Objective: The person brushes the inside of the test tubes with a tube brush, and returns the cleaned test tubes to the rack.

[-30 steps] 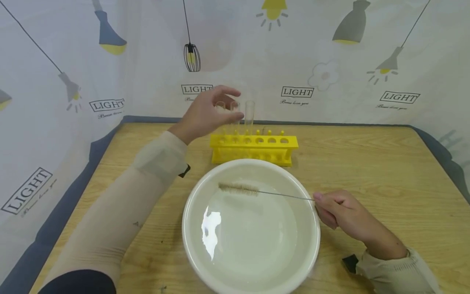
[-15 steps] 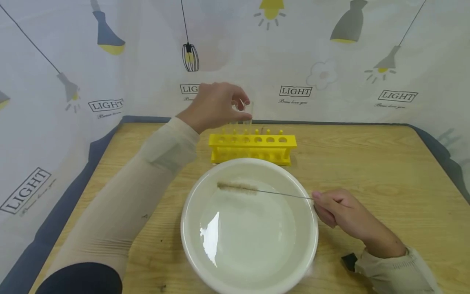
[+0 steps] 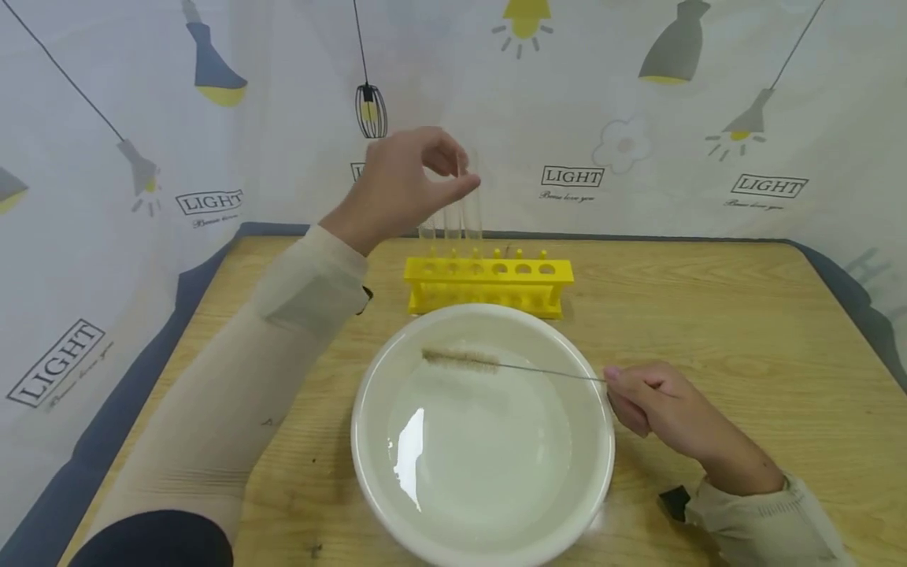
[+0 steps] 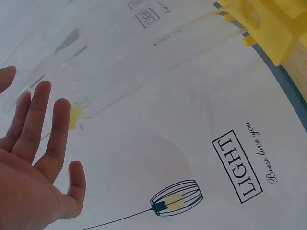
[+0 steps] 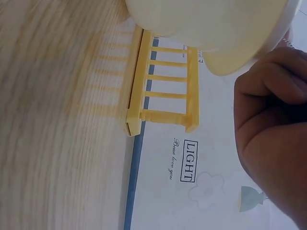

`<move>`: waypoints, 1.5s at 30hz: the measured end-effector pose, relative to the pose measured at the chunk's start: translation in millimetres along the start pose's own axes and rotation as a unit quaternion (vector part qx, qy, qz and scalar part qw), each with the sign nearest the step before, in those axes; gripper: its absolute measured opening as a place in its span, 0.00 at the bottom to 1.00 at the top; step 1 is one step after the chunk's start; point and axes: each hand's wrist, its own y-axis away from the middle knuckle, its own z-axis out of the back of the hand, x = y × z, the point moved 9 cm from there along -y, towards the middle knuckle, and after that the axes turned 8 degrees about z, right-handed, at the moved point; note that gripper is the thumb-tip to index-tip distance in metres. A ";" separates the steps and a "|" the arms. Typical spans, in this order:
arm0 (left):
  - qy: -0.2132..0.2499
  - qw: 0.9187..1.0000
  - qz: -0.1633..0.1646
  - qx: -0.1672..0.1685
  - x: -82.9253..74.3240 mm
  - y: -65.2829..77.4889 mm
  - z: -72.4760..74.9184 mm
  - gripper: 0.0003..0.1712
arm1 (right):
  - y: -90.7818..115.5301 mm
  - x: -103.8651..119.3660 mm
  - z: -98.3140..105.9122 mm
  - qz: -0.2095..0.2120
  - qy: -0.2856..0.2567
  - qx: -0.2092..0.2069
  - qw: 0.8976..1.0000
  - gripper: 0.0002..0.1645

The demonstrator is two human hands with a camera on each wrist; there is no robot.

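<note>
My left hand [image 3: 414, 177] is above the yellow test tube rack [image 3: 489, 272], its thumb and fingers pinching the upper end of a clear test tube [image 3: 472, 213]. That tube stands higher than the two other test tubes [image 3: 452, 224] at the rack's left end. In the left wrist view the fingers [image 4: 60, 124] spread beside faint, transparent tubes; their outlines are hard to trace. My right hand [image 3: 659, 405] grips the wire handle of a test tube brush [image 3: 460, 361] at the basin's right rim. The brush's tan bristles lie over the white basin [image 3: 364, 441].
The basin, apparently with water in it, stands right in front of the rack on a wooden table [image 3: 744, 331]. A white cloth [image 3: 496, 94] printed with lamps hangs behind the table. The rack's right-hand holes [image 3: 523, 269] hold no tubes.
My left hand has shifted from the left tubes to the third one, then risen, lifting that tube partway up from the rack. The right hand and brush have stayed nearly still.
</note>
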 end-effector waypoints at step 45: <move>0.033 0.993 -0.102 -0.050 22.3 184.3 -11.6 0.12 | 6.8 -19.2 30.0 -0.120 0.137 -0.142 0.973 0.29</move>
